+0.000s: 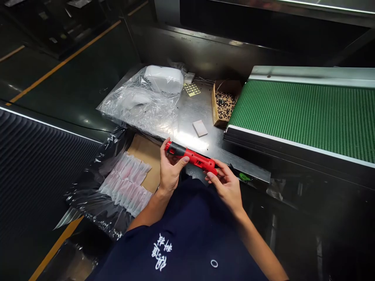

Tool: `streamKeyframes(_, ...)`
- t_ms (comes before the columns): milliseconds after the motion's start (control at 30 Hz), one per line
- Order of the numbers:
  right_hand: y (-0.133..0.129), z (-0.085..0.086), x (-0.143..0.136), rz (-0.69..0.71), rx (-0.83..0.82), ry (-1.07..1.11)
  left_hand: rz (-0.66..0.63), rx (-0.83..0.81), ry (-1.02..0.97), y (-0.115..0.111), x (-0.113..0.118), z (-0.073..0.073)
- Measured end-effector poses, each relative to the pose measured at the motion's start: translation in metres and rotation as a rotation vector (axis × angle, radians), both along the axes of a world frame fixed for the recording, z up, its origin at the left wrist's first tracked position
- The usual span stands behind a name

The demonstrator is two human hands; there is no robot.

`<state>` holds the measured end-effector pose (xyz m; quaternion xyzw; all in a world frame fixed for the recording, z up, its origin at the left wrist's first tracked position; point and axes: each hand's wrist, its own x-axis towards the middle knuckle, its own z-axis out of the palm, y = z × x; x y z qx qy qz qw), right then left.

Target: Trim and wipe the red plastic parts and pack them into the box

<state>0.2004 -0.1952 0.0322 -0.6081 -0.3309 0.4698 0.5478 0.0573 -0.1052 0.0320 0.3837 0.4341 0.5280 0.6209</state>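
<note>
A red and black cylindrical tool body (195, 159), looking like a small cordless screwdriver, lies across both hands in front of my chest. My left hand (171, 168) wraps the black end, with the thumb along the red part. At the red end, my right hand (225, 181) pinches the tool between thumb and fingers. Just beyond it on the metal bench (187, 117) lies a small white block-like pad (200, 128). Part of the tool's far side is hidden.
Clear plastic bags (140, 105) and white foam pieces (164, 79) cover the bench's left. A sticker sheet (191, 89) and a cardboard box (215, 107) with small black parts stand near the green conveyor (307, 113). Wrapped items (125, 181) fill a black-lined box (88, 183) at left.
</note>
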Motion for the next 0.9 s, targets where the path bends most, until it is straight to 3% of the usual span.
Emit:
streamKeyframes(167, -0.003, 0.002, 0.003, 0.007, 0.061, -0.160, -0.111, -0.018, -0.059, 0.003, -0.005, 0.004)
streamKeyframes(267, -0.002, 0.005, 0.009, 0.000, 0.088, -0.231, -0.241, -0.036, -0.168, 0.012, -0.020, 0.003)
streamKeyframes(367, 0.003, 0.012, 0.019, 0.079, 0.122, -0.299, -0.536, -0.108, -0.261, 0.018, -0.043, 0.002)
streamKeyframes(467, 0.015, 0.016, 0.029, 0.273, 0.205, -0.405, -0.903, -0.230, -0.248, 0.013, -0.061, 0.000)
streamKeyframes(533, 0.030, 0.010, 0.032, 0.399, 0.258, -0.452, -1.035, -0.299, -0.188, 0.003, -0.066, 0.000)
streamKeyframes(600, 0.055, -0.006, 0.033, 0.413, 0.262, -0.496, -1.028, -0.334, -0.151, -0.008, -0.067, 0.001)
streamKeyframes(700, 0.111, -0.043, 0.032, 0.234, 0.176, -0.711, -0.873, -0.322, -0.102, -0.021, -0.065, 0.003)
streamKeyframes(800, 0.169, -0.082, 0.033, 0.198, -0.134, -1.056, -0.671, -0.279, 0.042, -0.031, -0.064, 0.006)
streamKeyframes(900, 0.200, -0.109, 0.035, 0.250, -0.347, -1.147, -0.489, -0.231, 0.172, -0.040, -0.067, 0.008)
